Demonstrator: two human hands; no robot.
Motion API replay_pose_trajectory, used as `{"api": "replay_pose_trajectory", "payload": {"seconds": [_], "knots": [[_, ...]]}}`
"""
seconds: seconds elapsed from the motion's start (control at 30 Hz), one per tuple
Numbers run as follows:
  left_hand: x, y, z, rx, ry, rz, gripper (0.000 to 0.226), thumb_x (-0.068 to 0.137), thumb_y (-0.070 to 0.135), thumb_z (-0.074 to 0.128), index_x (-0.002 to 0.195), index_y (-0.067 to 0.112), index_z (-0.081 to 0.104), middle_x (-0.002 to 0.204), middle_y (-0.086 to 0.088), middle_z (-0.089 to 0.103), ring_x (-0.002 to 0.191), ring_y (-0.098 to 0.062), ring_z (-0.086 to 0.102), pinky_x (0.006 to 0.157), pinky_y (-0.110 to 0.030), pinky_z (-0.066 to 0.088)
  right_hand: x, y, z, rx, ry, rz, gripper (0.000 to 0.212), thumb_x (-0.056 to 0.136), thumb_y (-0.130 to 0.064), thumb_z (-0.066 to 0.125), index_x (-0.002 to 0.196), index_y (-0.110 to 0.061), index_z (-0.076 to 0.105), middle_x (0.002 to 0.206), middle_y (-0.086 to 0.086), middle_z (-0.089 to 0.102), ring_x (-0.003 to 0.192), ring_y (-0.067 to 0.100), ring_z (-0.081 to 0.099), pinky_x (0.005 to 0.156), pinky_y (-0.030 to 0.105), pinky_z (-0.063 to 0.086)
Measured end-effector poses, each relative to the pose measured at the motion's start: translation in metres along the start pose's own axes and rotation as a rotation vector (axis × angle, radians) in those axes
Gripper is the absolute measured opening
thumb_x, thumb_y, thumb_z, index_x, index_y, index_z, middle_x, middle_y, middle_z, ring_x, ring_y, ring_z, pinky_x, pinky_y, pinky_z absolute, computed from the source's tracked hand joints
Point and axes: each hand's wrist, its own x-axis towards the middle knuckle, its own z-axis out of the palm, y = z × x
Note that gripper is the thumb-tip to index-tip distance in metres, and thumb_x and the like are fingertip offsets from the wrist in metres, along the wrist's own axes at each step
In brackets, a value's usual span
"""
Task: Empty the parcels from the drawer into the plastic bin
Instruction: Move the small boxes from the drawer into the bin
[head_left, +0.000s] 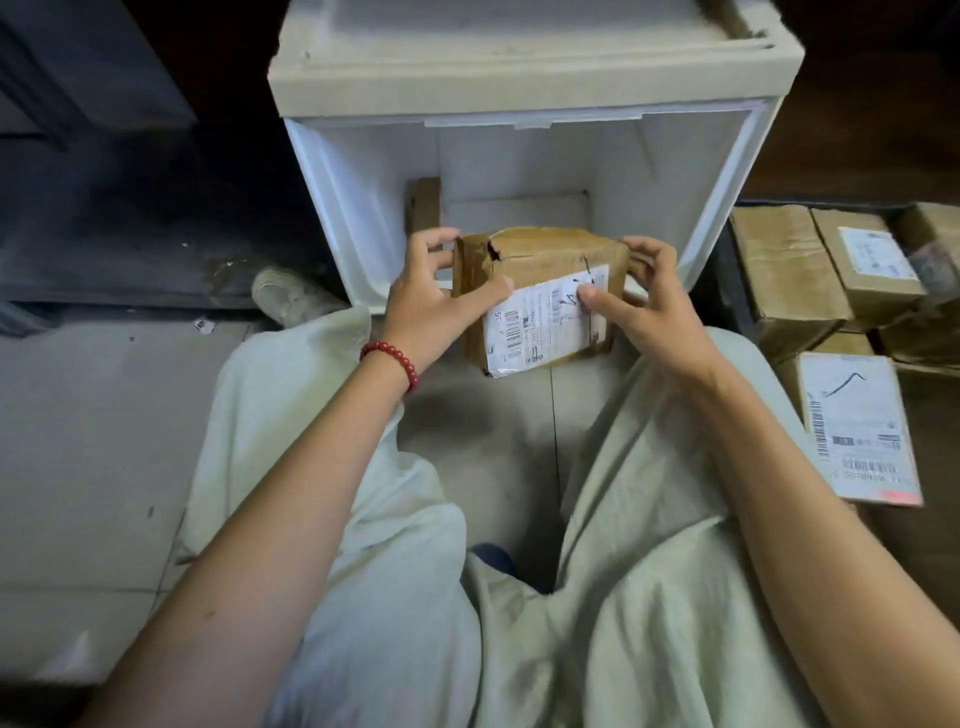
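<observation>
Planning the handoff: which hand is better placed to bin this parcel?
Likely the right hand: it grips the parcel at its right end, and the bin holding other parcels sits on that side.

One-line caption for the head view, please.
Left hand and right hand grip a labelled brown parcel at the open white drawer; other parcels lie at right.

The parcel (537, 249) is brown cardboard; its label (540, 332) is white with black barcodes and a black pen stroke. At twelve o'clock of it the drawer (358, 208) is white. At three o'clock the other parcels (789, 270) are brown too, and one white sheet (857, 431) there has a pink stripe. At eight o'clock the bracelet (390, 360) is of red beads. The trousers (649, 545) are pale green.
</observation>
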Motion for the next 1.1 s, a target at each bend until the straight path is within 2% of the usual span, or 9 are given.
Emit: {"api": "replay_pose_trajectory", "payload": {"seconds": [0.1, 0.23, 0.4, 0.6, 0.7, 0.8, 0.9, 0.97, 1.1], "knots": [[-0.010, -0.003, -0.003, -0.137, -0.044, -0.102, 0.086, 0.050, 0.060, 0.072, 0.124, 0.029, 0.044, 0.124, 0.006, 0.059, 0.109, -0.004, 0.057, 0.085, -0.021, 0.046, -0.018, -0.003, 0.002, 0.153, -0.033, 0.090, 0.047, 0.084, -0.013, 0.071, 0.116, -0.019, 0.037, 0.107, 0.003, 0.061, 0.085, 0.003, 0.064, 0.076, 0.016, 0.051], [-0.013, -0.008, -0.008, -0.143, -0.105, -0.145, 0.083, 0.049, 0.065, 0.071, 0.121, 0.029, 0.049, 0.122, 0.007, 0.063, 0.111, -0.011, 0.060, 0.098, -0.036, 0.047, -0.026, -0.003, 0.011, 0.186, -0.084, 0.186, 0.056, 0.070, -0.035, 0.074, 0.113, -0.027, 0.040, 0.104, 0.000, 0.063, 0.081, 0.006, 0.065, 0.065, 0.017, 0.050], [-0.009, -0.010, -0.012, -0.198, -0.038, -0.140, 0.069, 0.067, 0.055, 0.067, 0.126, 0.025, 0.048, 0.124, 0.005, 0.061, 0.109, -0.009, 0.061, 0.093, -0.025, 0.047, -0.012, -0.004, 0.018, 0.233, -0.012, 0.275, 0.046, 0.085, -0.029, 0.071, 0.120, -0.029, 0.042, 0.095, -0.004, 0.062, 0.065, 0.003, 0.063, 0.051, 0.018, 0.048], [-0.009, -0.011, -0.010, -0.142, -0.028, -0.081, 0.063, 0.080, 0.044, 0.071, 0.132, 0.024, 0.042, 0.132, 0.009, 0.050, 0.118, -0.003, 0.049, 0.080, -0.008, 0.039, 0.000, 0.004, 0.027, 0.292, 0.043, 0.372, 0.039, 0.086, -0.039, 0.068, 0.116, -0.024, 0.048, 0.098, -0.003, 0.064, 0.064, 0.005, 0.062, 0.047, 0.019, 0.047], [-0.008, -0.012, -0.008, -0.148, 0.013, -0.042, 0.056, 0.081, 0.038, 0.072, 0.128, 0.026, 0.044, 0.131, 0.009, 0.047, 0.116, -0.012, 0.054, 0.084, -0.015, 0.043, 0.005, 0.007, 0.026, 0.292, 0.084, 0.392, 0.040, 0.088, -0.041, 0.066, 0.117, -0.019, 0.051, 0.093, -0.002, 0.064, 0.047, -0.001, 0.056, 0.043, 0.016, 0.044], [-0.005, -0.013, -0.009, -0.136, 0.032, -0.004, 0.045, 0.082, 0.030, 0.073, 0.119, 0.028, 0.046, 0.126, 0.012, 0.048, 0.121, -0.015, 0.049, 0.096, -0.023, 0.042, 0.008, 0.012, 0.025, 0.280, 0.130, 0.404, 0.027, 0.089, -0.042, 0.063, 0.099, -0.021, 0.050, 0.080, -0.004, 0.059, 0.044, -0.001, 0.054, 0.043, 0.018, 0.046], [-0.004, -0.015, -0.009, -0.162, -0.011, 0.043, 0.041, 0.080, 0.024, 0.075, 0.113, 0.029, 0.050, 0.119, 0.017, 0.052, 0.118, -0.011, 0.051, 0.088, -0.011, 0.044, 0.011, 0.015, 0.025, 0.269, 0.170, 0.414, 0.041, 0.091, -0.044, 0.061, 0.114, -0.012, 0.052, 0.074, -0.005, 0.060, 0.049, 0.004, 0.059, 0.055, 0.029, 0.056], [-0.003, -0.017, -0.010, -0.150, -0.043, 0.074, 0.043, 0.078, 0.022, 0.078, 0.113, 0.029, 0.053, 0.120, 0.018, 0.054, 0.117, -0.008, 0.051, 0.085, -0.006, 0.043, 0.011, 0.016, 0.026, 0.254, 0.163, 0.428, 0.048, 0.092, -0.044, 0.058, 0.122, -0.008, 0.048, 0.075, -0.005, 0.063, 0.051, 0.007, 0.061, 0.058, 0.034, 0.059], [-0.002, -0.021, -0.015, -0.152, -0.088, 0.088, 0.064, 0.066, 0.022, 0.087, 0.118, 0.034, 0.051, 0.129, 0.011, 0.056, 0.120, -0.004, 0.051, 0.091, -0.014, 0.045, 0.010, 0.016, 0.026, 0.239, 0.156, 0.439, 0.039, 0.096, -0.046, 0.052, 0.116, -0.013, 0.044, 0.083, -0.004, 0.064, 0.049, 0.007, 0.063, 0.058, 0.033, 0.058]]}}
